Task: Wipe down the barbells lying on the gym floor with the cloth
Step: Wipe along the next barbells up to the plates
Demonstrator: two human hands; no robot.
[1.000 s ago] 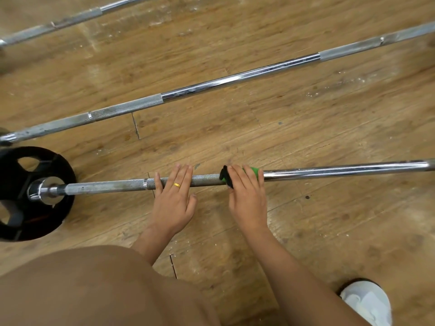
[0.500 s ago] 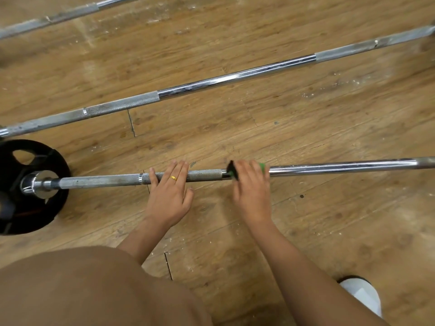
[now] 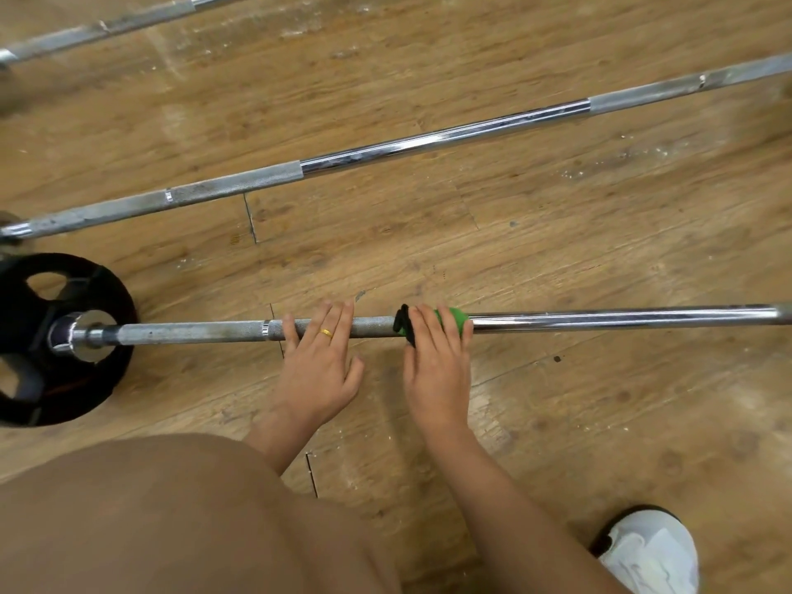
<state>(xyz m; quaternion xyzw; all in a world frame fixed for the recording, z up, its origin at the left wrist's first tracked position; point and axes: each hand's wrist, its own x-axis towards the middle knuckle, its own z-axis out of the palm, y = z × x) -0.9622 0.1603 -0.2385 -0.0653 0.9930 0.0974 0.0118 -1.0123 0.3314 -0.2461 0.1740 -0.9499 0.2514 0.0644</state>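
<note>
**Cloth on the near bar, at the edge of the knurling**

Your right hand (image 3: 437, 370) holds the green and black cloth (image 3: 451, 318), fingers curled over it and pressing it onto the nearest long steel barbell (image 3: 621, 318), just where the grey knurled grip gives way to smooth chrome. Your left hand (image 3: 319, 370) lies flat and relaxed, fingers straight across the knurled part just beside the cloth, steadying the bar and gripping nothing.

That barbell lies flat on the worn wooden plank floor (image 3: 557, 233), its left end through a black round weight plate (image 3: 100, 289). Two more bare steel barbells, the middle one (image 3: 428, 141) and the far one (image 3: 107, 25), lie well apart beyond it, and look yet to be reached.

Expect the bar to be heavy and rigid, and it may roll under a sideways push, so a flat left hand is a sensible brace. The cloth is soft and light. It will likely drag and snag on the knurling, then slide freely on the chrome. Wrap it round as much of the shaft as you can and take hold over the top, since the underside sits near the floor and is hard to reach without turning the bar.
</note>
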